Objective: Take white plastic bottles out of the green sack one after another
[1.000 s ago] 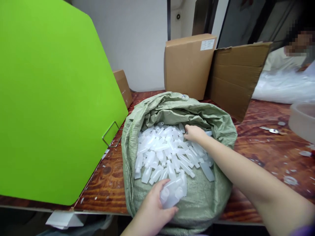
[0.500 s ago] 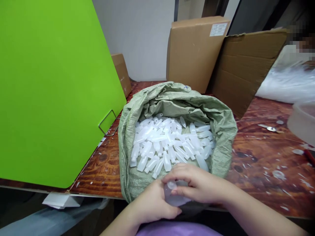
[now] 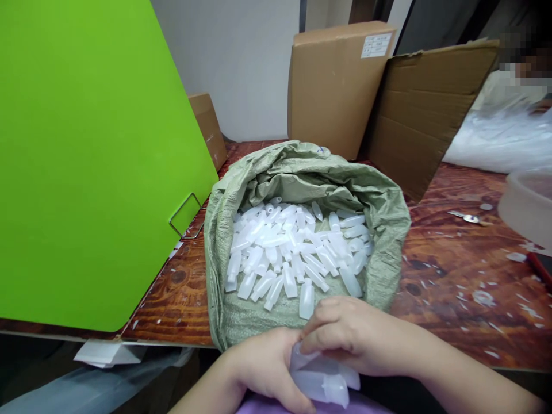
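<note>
A green woven sack (image 3: 388,230) lies open on the wooden table (image 3: 452,287), filled with several small translucent white plastic bottles (image 3: 293,247). Both my hands are together at the sack's near edge, low in view. My left hand (image 3: 263,368) cups a bunch of the bottles (image 3: 323,382) against my purple clothing. My right hand (image 3: 349,333) is curled over the same bunch, its fingertips pinching one bottle at the top. One loose bottle (image 3: 307,299) lies on the sack's near lip, just beyond my fingers.
A large green panel (image 3: 86,161) with a wire handle stands at the left. Cardboard boxes (image 3: 336,80) stand behind the sack. A white round container (image 3: 526,207), a spoon (image 3: 468,217) and white scraps lie at the right. Another person is at the far right.
My right hand left the far side of the sack and joined my left hand. Both hands pulled the bunch of bottles back toward my body, off the sack's lip.
</note>
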{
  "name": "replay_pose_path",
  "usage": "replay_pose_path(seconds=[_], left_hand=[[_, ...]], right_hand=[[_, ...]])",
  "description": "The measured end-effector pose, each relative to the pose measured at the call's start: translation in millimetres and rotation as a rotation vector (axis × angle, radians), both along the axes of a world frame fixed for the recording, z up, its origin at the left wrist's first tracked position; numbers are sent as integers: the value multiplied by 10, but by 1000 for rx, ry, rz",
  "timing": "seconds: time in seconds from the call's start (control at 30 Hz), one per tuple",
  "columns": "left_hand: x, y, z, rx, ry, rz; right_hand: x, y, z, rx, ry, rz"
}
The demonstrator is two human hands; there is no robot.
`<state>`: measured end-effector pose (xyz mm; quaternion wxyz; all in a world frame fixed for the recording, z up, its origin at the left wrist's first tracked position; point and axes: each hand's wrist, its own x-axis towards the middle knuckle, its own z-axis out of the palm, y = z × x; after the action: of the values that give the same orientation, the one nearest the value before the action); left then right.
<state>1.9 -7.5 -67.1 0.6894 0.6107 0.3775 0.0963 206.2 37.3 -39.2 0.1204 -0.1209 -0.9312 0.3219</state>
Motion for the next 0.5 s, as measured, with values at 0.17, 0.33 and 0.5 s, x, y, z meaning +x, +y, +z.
replay_pose_path(seconds=[0.17,0.33,0.5], left_hand=[[-16,43,-39,-51,-44,-181],[13,90,-69,-109,-144,-212],[52,89,-128,-201,-74,-183]], right_hand=[[-26,-46,-20,30,88,149],[-1,-51,86,70,11,68],[37,-45,91,136,-187,-6]])
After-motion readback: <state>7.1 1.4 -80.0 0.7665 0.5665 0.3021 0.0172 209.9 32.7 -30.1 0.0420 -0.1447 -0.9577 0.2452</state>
